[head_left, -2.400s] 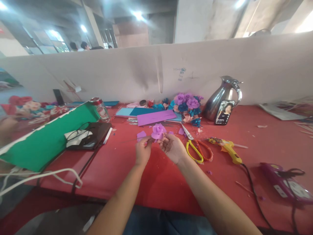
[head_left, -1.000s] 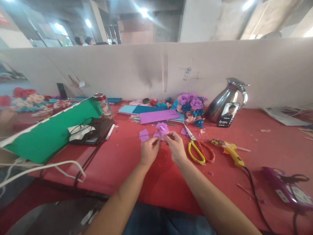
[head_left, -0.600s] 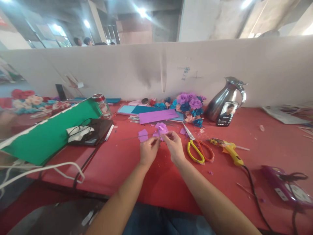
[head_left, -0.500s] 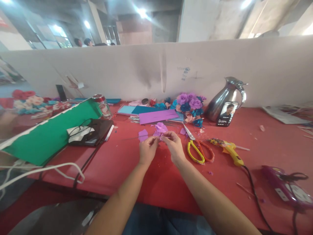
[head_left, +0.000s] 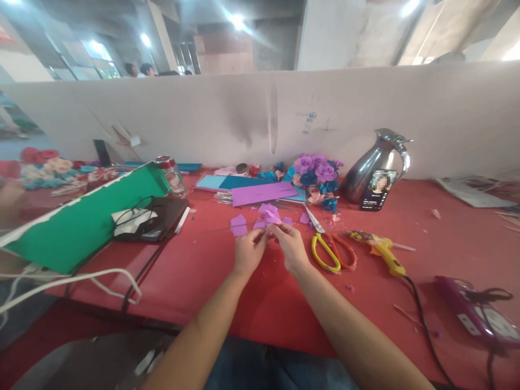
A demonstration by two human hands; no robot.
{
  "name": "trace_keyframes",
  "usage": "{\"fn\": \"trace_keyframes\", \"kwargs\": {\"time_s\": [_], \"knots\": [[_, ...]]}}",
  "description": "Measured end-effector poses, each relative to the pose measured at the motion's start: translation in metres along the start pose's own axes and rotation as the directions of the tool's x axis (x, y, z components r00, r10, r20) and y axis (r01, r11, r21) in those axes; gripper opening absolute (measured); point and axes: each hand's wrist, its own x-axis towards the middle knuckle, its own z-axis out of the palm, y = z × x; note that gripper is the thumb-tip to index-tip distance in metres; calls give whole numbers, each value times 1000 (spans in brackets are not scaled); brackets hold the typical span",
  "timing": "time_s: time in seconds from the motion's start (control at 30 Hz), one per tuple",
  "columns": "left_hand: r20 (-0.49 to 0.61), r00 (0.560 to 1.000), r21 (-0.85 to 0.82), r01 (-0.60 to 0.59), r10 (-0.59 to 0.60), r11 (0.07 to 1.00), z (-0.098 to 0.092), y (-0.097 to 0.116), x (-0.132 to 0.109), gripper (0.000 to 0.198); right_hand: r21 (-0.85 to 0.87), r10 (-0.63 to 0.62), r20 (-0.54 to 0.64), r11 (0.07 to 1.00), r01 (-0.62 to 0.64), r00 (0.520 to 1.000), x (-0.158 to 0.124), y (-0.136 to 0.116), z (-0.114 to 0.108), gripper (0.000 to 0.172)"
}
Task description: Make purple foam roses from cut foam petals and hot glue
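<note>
My left hand (head_left: 248, 252) and my right hand (head_left: 291, 245) meet fingertip to fingertip over the middle of the red table. Both are closed in a pinch on a purple paper flower (head_left: 270, 213), whose petals stick up beyond the fingers. A thin wire stem (head_left: 222, 228) runs out leftward past my left hand. The fingers hide the flower's base and exactly where each one grips. A loose purple paper petal (head_left: 238, 225) lies just left of the flower, with smaller purple scraps around it.
Scissors (head_left: 325, 252) with yellow and orange handles and a yellow glue gun (head_left: 382, 250) lie at the right. Behind are purple crepe paper (head_left: 264, 193), finished paper flowers (head_left: 317, 169), a steel jug (head_left: 371, 165) and a phone (head_left: 377, 190). A green board (head_left: 89, 227) stands left.
My left hand has shifted slightly right, its fingertips now closer to those of my right hand. The purple petals have tilted a little, and another purple piece shows to their right.
</note>
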Motion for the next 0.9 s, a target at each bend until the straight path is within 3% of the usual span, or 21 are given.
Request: {"fn": "trace_keyframes", "kwargs": {"time_s": [0.33, 0.57, 0.7, 0.8, 0.9], "knots": [[-231, 969, -181, 44, -86, 982, -9, -8, 8, 19, 76, 10, 100, 997, -17, 995, 4, 7, -3, 25], [-252, 941, 33, -223, 224, 974, -9, -8, 7, 10, 34, -33, 136, 999, 28, 990, 3, 12, -3, 24], [-253, 913, 140, -292, 320, 946, -10, -8, 5, 10, 29, -27, 151, 999, 23, 988, 3, 12, -3, 23], [-262, 925, 98, -258, 275, 961, -10, -8, 5, 11, 21, -25, 151, 1000, 22, 988, 2, 11, -3, 23], [-276, 959, -86, -100, 73, 991, -9, -9, 6, 15, -10, -44, 148, 999, 46, 988, 2, 11, -2, 24]]}}
